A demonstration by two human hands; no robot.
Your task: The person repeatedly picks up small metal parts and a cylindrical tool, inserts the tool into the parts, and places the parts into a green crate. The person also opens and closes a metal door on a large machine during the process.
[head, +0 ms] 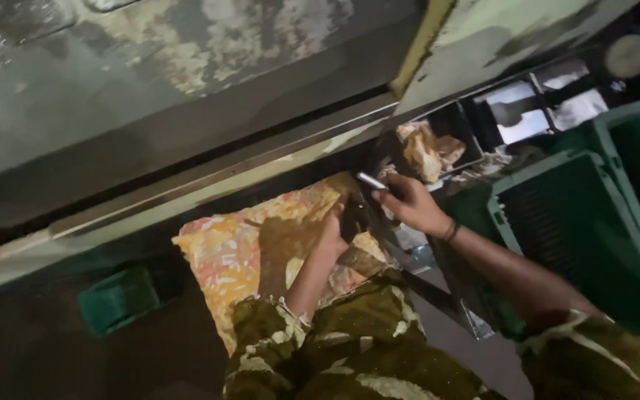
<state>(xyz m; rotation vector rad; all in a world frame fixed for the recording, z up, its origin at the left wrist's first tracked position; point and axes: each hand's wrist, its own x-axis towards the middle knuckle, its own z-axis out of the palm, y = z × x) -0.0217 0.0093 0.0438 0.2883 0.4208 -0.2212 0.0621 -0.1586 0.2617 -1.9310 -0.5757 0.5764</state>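
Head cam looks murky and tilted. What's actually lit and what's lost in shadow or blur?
Head view: dim and tilted; right hand holding a small shiny metal piece catches light, orange patterned cloth reads clearly; left hand is shadowed, green crate dark, lower left nearly black, edges soft.

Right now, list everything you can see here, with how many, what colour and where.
Floral cloth: one, orange and yellow, centre, under the left hand.
Small metal piece: one, silvery, in the right hand's fingers.
Plastic crates: two, green, right side.
Small green box: one, lower left.
Crumpled cloth: one, yellowish, in a dark tray, upper centre.
Worn metal surface: one, grey-green, top.
Left hand: on the floral cloth.
Right hand: pinching the metal piece.
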